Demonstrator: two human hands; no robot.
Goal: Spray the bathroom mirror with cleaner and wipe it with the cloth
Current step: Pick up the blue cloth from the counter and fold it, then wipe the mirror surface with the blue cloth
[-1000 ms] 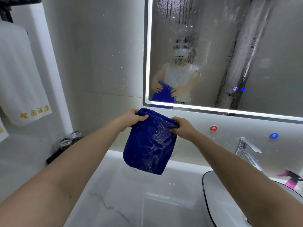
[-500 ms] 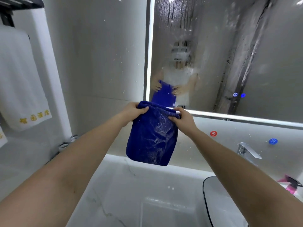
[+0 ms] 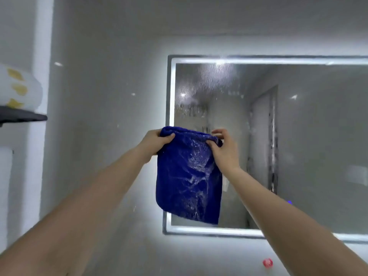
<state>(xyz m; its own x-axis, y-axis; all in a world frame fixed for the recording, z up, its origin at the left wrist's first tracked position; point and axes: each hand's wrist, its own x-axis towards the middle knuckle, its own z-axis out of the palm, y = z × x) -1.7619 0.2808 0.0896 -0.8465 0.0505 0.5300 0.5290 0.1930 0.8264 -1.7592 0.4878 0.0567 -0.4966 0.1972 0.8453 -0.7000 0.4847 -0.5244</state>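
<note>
You hold the blue cloth [image 3: 189,180] by its top edge, in front of the left part of the mirror [image 3: 298,140]. Your left hand [image 3: 157,141] has its fingers curled round the top left corner. Your right hand [image 3: 224,150] pinches the top right corner between the thumb and the fingers, and one finger stands up above the edge. Held like this, the cloth hangs flat and wide, probably so that a big face of it can go against the glass. White foamy streaks are on the near face of the cloth, so it looks wet. Fine drops cover the upper left area of the mirror, so the spraying seems done and wiping is the step in hand. The cloth is close to the glass, but I cannot tell if it touches. At the far left a white towel [image 3: 19,90] lies on a dark shelf [image 3: 29,116].
</note>
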